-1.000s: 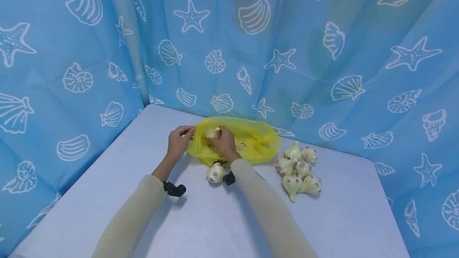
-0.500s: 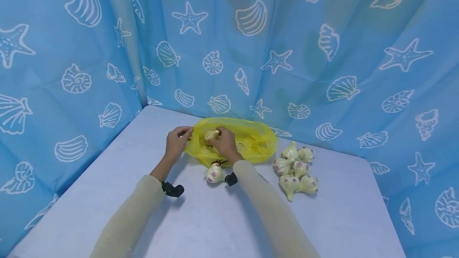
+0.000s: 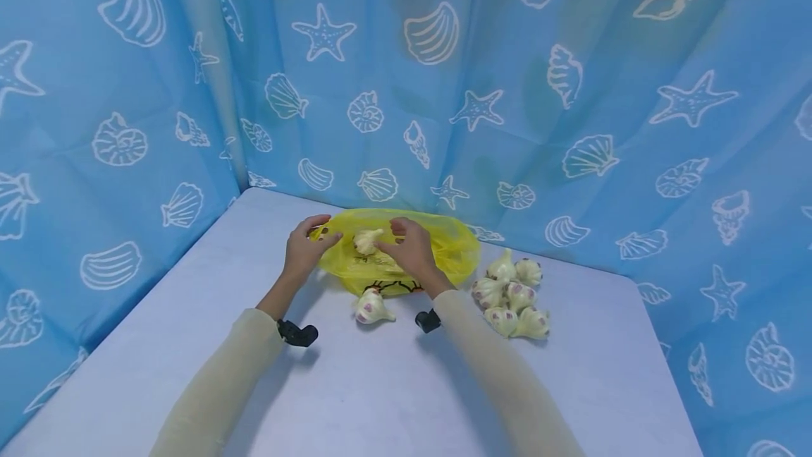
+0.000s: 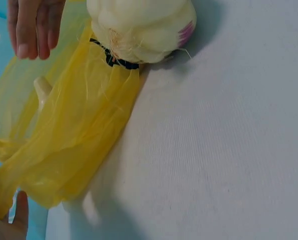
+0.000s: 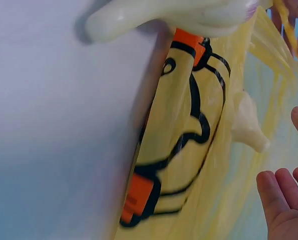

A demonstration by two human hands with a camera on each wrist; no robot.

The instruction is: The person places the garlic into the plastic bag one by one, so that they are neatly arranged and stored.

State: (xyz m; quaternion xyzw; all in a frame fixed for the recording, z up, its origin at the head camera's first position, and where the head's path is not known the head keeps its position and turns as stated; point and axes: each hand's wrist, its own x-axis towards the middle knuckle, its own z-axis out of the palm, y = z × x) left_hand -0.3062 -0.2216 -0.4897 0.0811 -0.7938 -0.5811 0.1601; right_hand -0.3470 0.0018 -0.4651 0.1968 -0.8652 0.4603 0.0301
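Note:
A garlic bulb (image 3: 366, 241) lies inside the yellow plastic bag (image 3: 458, 249), between my two hands. My right hand (image 3: 411, 249) is over the bag, thumb and fingers spread, holding nothing; its fingers also show in the right wrist view. My left hand (image 3: 303, 249) is at the bag's left edge, with thumb and fingers apart and the film close to them. Whether its fingertips touch the film, I cannot tell. Another garlic bulb (image 3: 372, 307) rests on the table against the bag's front edge, large in the left wrist view.
Several more garlic bulbs (image 3: 515, 295) sit in a cluster to the right of the bag. A white cloth covers the table (image 3: 355, 393). Blue curtains (image 3: 393, 76) with white shell prints stand behind and along the left side.
My right hand has let go of the garlic bulb in the bag and moved right. The left hand's thumb and fingers have parted from their pinch at the bag's edge. The view has shifted slightly.

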